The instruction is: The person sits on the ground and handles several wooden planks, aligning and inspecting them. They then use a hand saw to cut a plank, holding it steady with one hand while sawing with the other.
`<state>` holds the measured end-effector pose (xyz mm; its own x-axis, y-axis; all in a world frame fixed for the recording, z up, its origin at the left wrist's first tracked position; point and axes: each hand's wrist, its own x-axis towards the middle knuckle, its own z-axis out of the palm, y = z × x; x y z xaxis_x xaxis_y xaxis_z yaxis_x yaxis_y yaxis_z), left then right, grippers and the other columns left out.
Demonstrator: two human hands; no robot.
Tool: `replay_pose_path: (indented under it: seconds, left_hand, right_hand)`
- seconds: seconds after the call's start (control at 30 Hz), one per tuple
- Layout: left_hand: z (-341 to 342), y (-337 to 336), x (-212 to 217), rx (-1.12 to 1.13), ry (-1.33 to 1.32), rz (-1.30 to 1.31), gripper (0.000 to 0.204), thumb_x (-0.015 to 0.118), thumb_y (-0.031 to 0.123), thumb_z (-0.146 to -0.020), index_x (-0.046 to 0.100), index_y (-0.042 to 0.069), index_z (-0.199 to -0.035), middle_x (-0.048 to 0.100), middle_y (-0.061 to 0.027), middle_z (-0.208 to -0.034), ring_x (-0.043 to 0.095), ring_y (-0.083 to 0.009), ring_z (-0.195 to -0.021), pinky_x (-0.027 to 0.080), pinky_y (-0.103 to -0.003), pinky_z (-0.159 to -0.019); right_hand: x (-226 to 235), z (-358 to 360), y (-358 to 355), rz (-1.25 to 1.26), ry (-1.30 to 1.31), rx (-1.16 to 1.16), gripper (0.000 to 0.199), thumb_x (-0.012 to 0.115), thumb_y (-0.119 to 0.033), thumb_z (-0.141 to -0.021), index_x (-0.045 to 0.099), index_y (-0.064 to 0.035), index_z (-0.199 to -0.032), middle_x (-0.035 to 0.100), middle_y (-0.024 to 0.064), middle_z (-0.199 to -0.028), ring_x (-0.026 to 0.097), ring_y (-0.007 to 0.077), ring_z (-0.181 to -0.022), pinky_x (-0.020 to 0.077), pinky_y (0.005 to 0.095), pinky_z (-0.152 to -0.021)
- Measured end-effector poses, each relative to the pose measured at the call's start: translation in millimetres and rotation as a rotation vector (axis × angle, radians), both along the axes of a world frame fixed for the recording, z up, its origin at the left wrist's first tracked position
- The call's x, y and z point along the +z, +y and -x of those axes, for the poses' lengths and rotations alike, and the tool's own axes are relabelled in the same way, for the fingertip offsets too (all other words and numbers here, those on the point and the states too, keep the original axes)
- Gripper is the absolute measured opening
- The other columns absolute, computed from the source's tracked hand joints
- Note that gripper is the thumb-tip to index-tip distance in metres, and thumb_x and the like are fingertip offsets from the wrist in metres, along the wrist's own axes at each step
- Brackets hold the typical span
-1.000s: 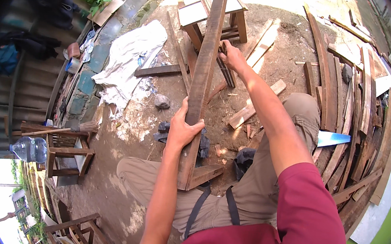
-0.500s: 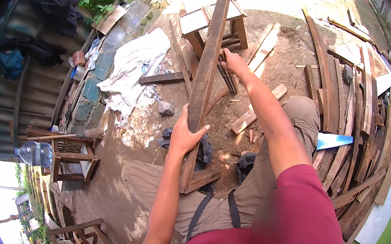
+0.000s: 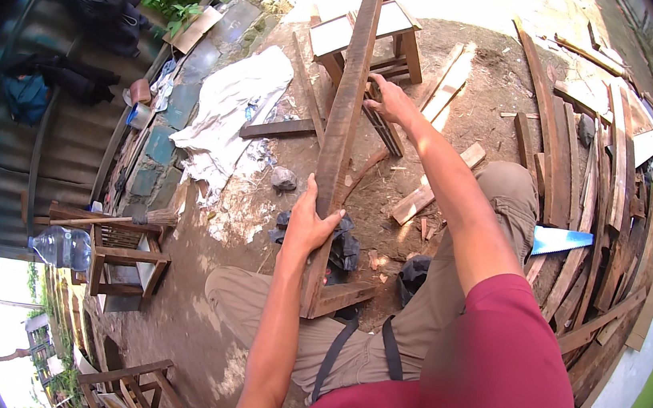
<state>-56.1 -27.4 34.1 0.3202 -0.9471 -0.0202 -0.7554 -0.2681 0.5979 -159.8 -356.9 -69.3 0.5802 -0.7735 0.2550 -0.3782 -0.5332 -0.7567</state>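
Long wooden beam [image 3: 344, 117] running outward from lap [image 3: 363, 345], lower part clamped in left grip [image 3: 310, 225]. Right grip [image 3: 393, 103] beside beam at dark slats [image 3: 384, 128]; whether closed, cannot tell. Beam partly hiding white-topped stool [image 3: 397, 19]. Stone [image 3: 283, 179] to left; saw blade [image 3: 562, 241] near planks [image 3: 559, 166], right.

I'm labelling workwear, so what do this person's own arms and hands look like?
The left hand and right hand are bare: no gloves, watch or bracelet shows. Plain maroon sleeves, short, leave both forearms uncovered.
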Motion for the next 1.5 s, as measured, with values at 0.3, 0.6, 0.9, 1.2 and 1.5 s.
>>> replay_pose_path:
  seconds: [0.3, 0.6, 0.9, 1.2, 1.5]
  left_hand:
    - [-4, -1, 6, 0.002, -0.056, -0.054, 0.098, 0.080, 0.028, -0.081, 0.027, -0.010, -0.154, 0.055, -0.0350, -0.137, 0.056, -0.0447, -0.129, 0.044, -0.043, -0.108]
    - [-5, -6, 5, 0.016, -0.060, -0.022, 0.095, 0.079, 0.028, -0.081, 0.030, -0.009, -0.153, 0.056, -0.0349, -0.136, 0.057, -0.0440, -0.128, 0.044, -0.044, -0.108]
    - [0, -6, 8, 0.053, -0.017, -0.045, 0.093, 0.079, 0.028, -0.080, 0.033, -0.009, -0.152, 0.057, -0.0334, -0.137, 0.058, -0.0430, -0.127, 0.046, -0.044, -0.107]
    - [15, -11, 15, 0.053, 0.021, -0.054, 0.092, 0.081, 0.024, -0.077, 0.033, -0.003, -0.151, 0.059, -0.0319, -0.134, 0.059, -0.0433, -0.125, 0.046, -0.046, -0.106]
    - [6, -5, 8, 0.079, 0.063, -0.105, 0.095, 0.083, 0.027, -0.076, 0.033, -0.007, -0.149, 0.057, -0.0324, -0.136, 0.058, -0.0409, -0.127, 0.044, -0.043, -0.109]
  right_hand:
    - [-6, -14, -8, 0.072, -0.013, 0.004, 0.045, 0.065, -0.017, -0.096, 0.043, -0.0013, -0.133, 0.065, 0.0314, -0.113, 0.060, 0.0490, -0.112, 0.0504, 0.0540, -0.093]
    - [-16, -2, -14, 0.190, 0.106, -0.002, 0.049, 0.060, -0.018, -0.099, 0.041, -0.0083, -0.143, 0.063, 0.0266, -0.116, 0.062, 0.0451, -0.110, 0.0524, 0.0517, -0.094]
    - [3, 8, -1, 0.136, 0.247, -0.073, 0.039, 0.056, -0.005, -0.093, 0.044, -0.0039, -0.130, 0.061, 0.0298, -0.115, 0.064, 0.0488, -0.107, 0.0542, 0.0540, -0.090]
    - [0, 24, -20, 0.191, 0.321, -0.081, 0.030, 0.052, -0.004, -0.095, 0.050, -0.0044, -0.124, 0.065, 0.0245, -0.115, 0.067, 0.0427, -0.109, 0.0553, 0.0534, -0.091]
    - [8, 27, -14, 0.183, 0.201, -0.032, 0.038, 0.065, -0.019, -0.095, 0.052, -0.0070, -0.129, 0.064, 0.0243, -0.117, 0.064, 0.0442, -0.112, 0.0532, 0.0516, -0.094]
